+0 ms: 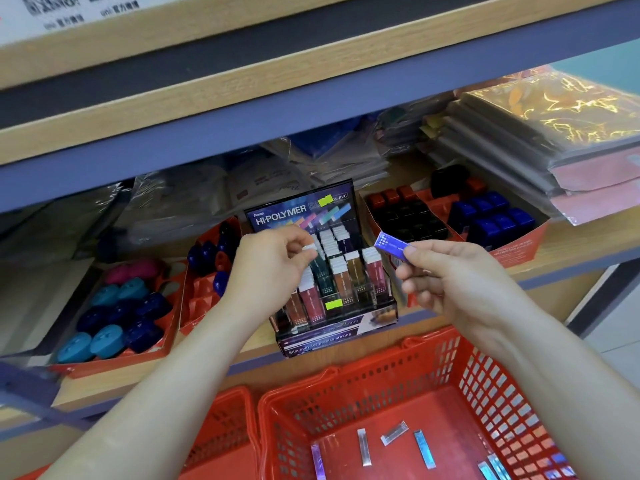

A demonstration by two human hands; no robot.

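A black Hi-Polymer display box (298, 211) of slim erasers stands on the wooden shelf in the middle. My left hand (273, 268) reaches into its left rows and pinches the white top of one eraser (309, 248). My right hand (460, 282) is to the right of the box and pinches a blue slim eraser (391, 245) between thumb and forefinger, held in the air. Below, a red shopping basket (433, 355) holds several slim erasers (424, 448) lying flat on its floor.
Orange trays of blue, teal and pink sharpeners (117, 317) sit at the left; a tray of black and blue ones (485, 220) at the right. Wrapped paper packs (540, 133) are stacked behind. An upper shelf edge (242, 133) overhangs. A second red basket (225, 431) sits left.
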